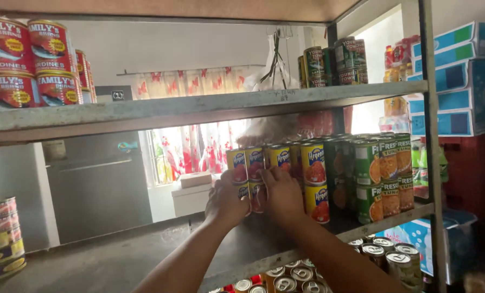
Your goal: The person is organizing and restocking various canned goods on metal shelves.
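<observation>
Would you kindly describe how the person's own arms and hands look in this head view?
Both forearms are bare, with no sleeves showing up to the bottom edge of the frame. The left hand and right hand wear no gloves; no watch, bracelet or ring is visible, though the lighting is dim.

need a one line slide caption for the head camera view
Both hands, left hand and right hand, press on stacked yellow-labelled cans on a grey metal shelf.

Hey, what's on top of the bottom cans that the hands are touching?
A second layer of yellow cans stands on them, beside taller stacks. The left hand and right hand cover most of the lower cans, so their labels are largely hidden.
</observation>
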